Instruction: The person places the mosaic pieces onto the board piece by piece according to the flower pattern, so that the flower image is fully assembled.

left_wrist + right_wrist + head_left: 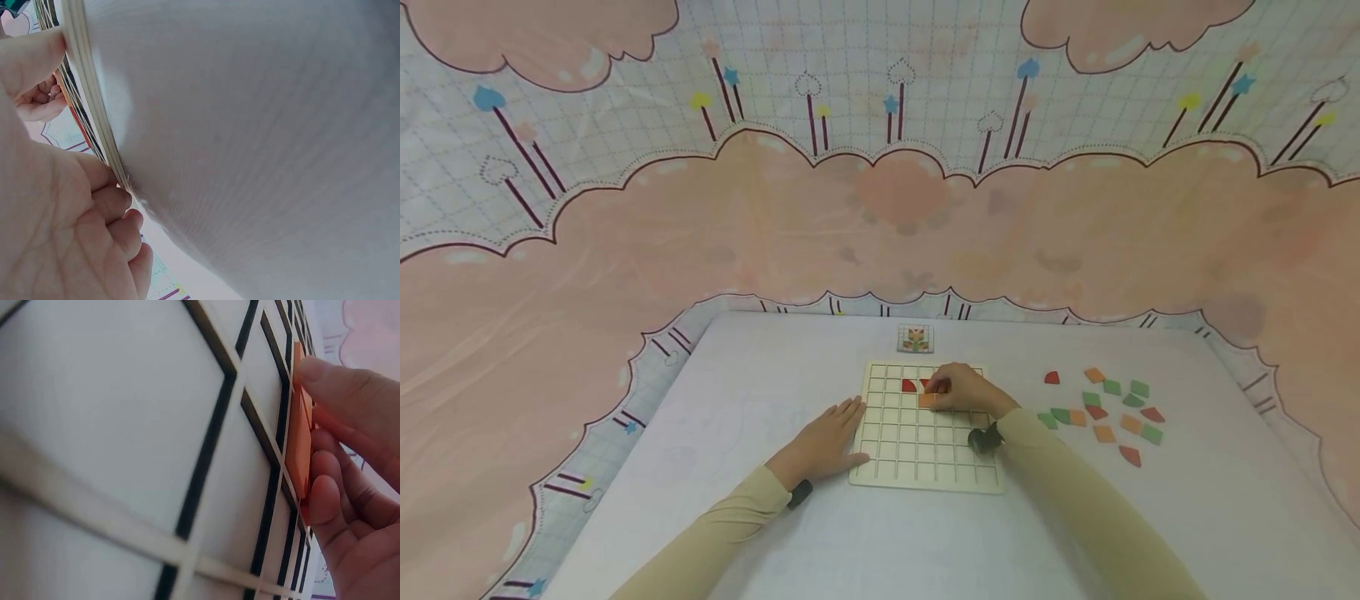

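A cream wooden grid board (pixel 906 471) lies flat on the table. My left hand (pixel 822 442) rests at its left side, fingertips and thumb touching the edge; the thumb and edge also show in the left wrist view. Over the upper middle of the grid, my right hand (pixel 961 388) pinches an orange square tile (pixel 927 401). In the right wrist view, that orange tile (pixel 299 437) stands tilted against the grid lines, the thumb on its near end. One red quarter-round tile (pixel 908 386) sits in a cell just above; another red tile is partly hidden by the fingers.
Right of the board lie scattered loose tiles: several green (pixel 1140 388), orange (pixel 1104 433) and red (pixel 1130 455). A small pattern card (pixel 916 339) lies behind the board, near the far edge of the white table (pixel 760 375). Patterned cloth (pixel 790 225) hangs behind.
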### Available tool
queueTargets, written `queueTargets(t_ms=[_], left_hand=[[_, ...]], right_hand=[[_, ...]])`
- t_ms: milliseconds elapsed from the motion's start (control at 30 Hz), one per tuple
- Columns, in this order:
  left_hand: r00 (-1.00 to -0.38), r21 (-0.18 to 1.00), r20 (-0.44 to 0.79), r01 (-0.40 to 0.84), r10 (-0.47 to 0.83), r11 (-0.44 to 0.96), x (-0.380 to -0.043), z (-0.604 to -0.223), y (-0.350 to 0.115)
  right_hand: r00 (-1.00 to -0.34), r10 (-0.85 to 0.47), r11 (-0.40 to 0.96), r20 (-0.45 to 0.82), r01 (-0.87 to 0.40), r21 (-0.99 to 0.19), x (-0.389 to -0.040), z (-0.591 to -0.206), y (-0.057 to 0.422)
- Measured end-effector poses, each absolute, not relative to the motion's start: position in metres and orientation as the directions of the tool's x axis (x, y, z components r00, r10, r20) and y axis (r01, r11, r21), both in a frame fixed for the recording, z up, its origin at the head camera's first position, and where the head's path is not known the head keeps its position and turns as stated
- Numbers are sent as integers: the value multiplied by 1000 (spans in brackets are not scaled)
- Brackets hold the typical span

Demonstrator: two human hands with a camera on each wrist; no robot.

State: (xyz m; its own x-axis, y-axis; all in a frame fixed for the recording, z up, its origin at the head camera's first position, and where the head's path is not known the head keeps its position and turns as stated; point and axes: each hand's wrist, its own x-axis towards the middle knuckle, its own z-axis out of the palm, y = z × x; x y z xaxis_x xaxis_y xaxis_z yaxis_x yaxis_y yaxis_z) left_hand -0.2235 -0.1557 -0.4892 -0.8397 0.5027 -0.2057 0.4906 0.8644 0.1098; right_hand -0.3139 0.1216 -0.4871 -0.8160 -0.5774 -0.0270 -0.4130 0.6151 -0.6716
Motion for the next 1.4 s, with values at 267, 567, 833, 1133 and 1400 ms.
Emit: queueTargets(t_ms=[267, 567, 833, 1133, 1400], left_hand=[[-835, 106, -192, 505, 516, 856, -224, -492, -157], [-831, 109, -183, 514, 525, 851, -224, -491, -157], [-840, 107, -188, 497, 508, 861, -224, -491, -156], [-832, 118, -182, 510, 523, 852, -223, -491, -158], [-837, 111, -189, 502, 514, 858, -224, -491, -156]], right_hand=[[-806, -591, 524, -25, -360, -772, -319, -484, 135], [-819, -574, 494, 15, -360, -792, -318, -472, 157], [-845, -534, 506, 33, -350, -788, -316, -458, 184], [-866, -498, 533, 40, -343, -774, -313, -439, 227], [-903, -430, 568, 13, -281, -773, -311, -433, 268]])
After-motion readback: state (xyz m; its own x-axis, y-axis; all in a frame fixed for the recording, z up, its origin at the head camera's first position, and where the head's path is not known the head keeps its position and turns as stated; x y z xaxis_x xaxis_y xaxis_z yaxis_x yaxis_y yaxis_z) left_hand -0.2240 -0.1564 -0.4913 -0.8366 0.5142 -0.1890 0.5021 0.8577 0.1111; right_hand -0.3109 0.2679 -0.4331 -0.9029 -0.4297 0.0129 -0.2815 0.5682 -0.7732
